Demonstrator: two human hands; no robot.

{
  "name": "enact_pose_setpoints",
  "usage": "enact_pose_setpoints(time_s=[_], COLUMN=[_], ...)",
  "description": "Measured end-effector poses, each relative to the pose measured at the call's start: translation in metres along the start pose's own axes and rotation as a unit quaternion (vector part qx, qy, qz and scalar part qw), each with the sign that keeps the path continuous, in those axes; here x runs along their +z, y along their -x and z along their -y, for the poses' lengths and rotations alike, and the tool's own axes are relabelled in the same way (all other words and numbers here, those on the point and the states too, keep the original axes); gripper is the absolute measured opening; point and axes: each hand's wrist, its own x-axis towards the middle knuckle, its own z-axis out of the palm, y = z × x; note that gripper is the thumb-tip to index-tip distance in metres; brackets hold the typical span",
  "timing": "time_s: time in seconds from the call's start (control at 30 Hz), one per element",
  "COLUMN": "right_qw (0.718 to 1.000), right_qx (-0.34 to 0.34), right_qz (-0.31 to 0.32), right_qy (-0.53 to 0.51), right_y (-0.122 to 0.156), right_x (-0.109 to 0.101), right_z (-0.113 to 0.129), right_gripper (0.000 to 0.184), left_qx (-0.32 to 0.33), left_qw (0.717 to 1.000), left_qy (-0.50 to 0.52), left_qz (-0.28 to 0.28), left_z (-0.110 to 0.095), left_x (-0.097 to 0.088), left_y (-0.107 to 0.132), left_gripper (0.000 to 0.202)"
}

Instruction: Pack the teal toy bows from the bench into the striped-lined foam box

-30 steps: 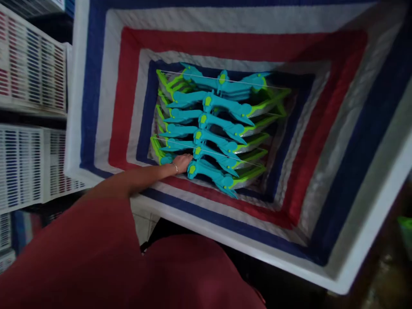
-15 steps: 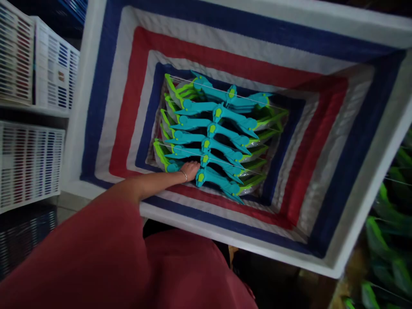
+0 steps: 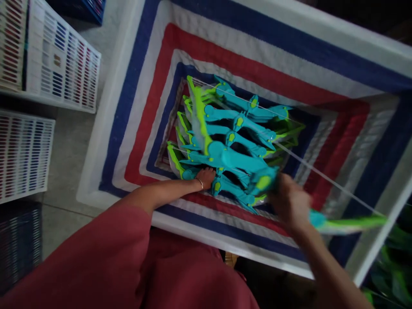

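Note:
My right hand (image 3: 292, 202) is closed around the middle grip of a turquoise and green toy bow (image 3: 240, 161), which is slightly blurred. This bow slants across the large box, its white string stretched above it. Below it, several matching toy bows (image 3: 249, 103) lie nested in a row on the box floor. My left hand (image 3: 206, 177) reaches down to the near end of the row, its fingers curled over the nearest bows beside their centre grips. Part of the row is hidden behind the held bow.
The deep box has a thick white rim (image 3: 96, 141) and a red, white and blue striped lining (image 3: 157, 90). White slatted baskets (image 3: 61, 56) and a dark crate (image 3: 22, 231) stand at the left. More green toy bows (image 3: 392, 266) lie in shadow at the lower right.
My right hand has come into view from the right with a toy bow, now held over the row. My left hand stays at the near bows. The view has shifted slightly.

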Motion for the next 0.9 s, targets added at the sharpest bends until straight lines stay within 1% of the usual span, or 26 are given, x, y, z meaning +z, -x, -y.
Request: enact_pose_setpoints(time_s=[0.03,0.1,0.17,0.23,0.27,0.33,0.4,0.5,0.53,0.6,0.63,0.67,0.7,0.77,0.83,0.87,0.9], right_qw=[0.999,0.988,0.978,0.974,0.972,0.969,0.967,0.965,0.965,0.965,0.965,0.965,0.966,0.968,0.971,0.973,0.975], right_qx=[-0.04,-0.113,-0.151,-0.164,-0.167,-0.174,-0.178,-0.179,-0.179,-0.182,-0.185,-0.189,-0.192,-0.194,-0.191,-0.188,-0.184], right_qz=[0.031,0.09,0.12,0.135,0.141,0.151,0.159,0.165,0.165,0.164,0.163,0.16,0.157,0.147,0.134,0.126,0.118], right_qy=[0.015,0.053,0.077,0.082,0.082,0.084,0.088,0.093,0.094,0.091,0.087,0.081,0.074,0.058,0.046,0.041,0.034], right_y=[-0.009,-0.029,-0.047,-0.06,-0.065,-0.07,-0.071,-0.067,-0.065,-0.063,-0.063,-0.063,-0.064,-0.067,-0.068,-0.066,-0.063], right_x=[0.013,0.046,0.081,0.109,0.12,0.132,0.136,0.135,0.134,0.133,0.133,0.133,0.133,0.129,0.116,0.105,0.091], right_z=[0.014,0.042,0.065,0.077,0.08,0.081,0.079,0.077,0.077,0.079,0.08,0.081,0.083,0.087,0.089,0.089,0.088], right_gripper=[0.024,0.022,0.016,0.013,0.016,0.023,0.027,0.028,0.029,0.031,0.031,0.031,0.031,0.029,0.022,0.017,0.011], left_qx=[0.006,0.015,0.017,0.016,0.016,0.015,0.01,0.005,0.01,0.038,0.057,0.071,0.078,0.058,0.007,-0.017,-0.039], left_qw=[1.0,1.0,1.0,1.0,1.0,1.0,1.0,0.999,0.999,0.998,0.997,0.996,0.994,0.992,0.994,0.995,0.995], left_qy=[0.002,0.002,-0.003,-0.01,-0.014,-0.019,-0.025,-0.036,-0.04,-0.045,-0.048,-0.053,-0.058,-0.061,-0.048,-0.041,-0.039], left_qz=[-0.001,-0.007,-0.014,-0.016,-0.016,-0.011,-0.005,0.001,0.005,0.004,-0.008,-0.029,-0.056,-0.099,-0.099,-0.09,-0.082], left_z=[0.001,0.002,0.002,0.003,0.003,0.002,0.0,-0.006,-0.007,-0.009,-0.009,-0.008,-0.006,-0.002,-0.001,-0.002,-0.005], left_x=[0.0,0.002,0.006,0.01,0.012,0.013,0.009,-0.008,-0.016,-0.034,-0.042,-0.05,-0.056,-0.063,-0.063,-0.061,-0.058], left_y=[0.001,0.002,0.002,-0.001,-0.002,-0.002,0.004,0.024,0.032,0.045,0.048,0.048,0.044,0.03,0.014,0.008,0.004], left_gripper=[0.044,0.043,0.041,0.039,0.037,0.035,0.038,0.043,0.041,0.031,0.026,0.026,0.032,0.057,0.081,0.088,0.091])
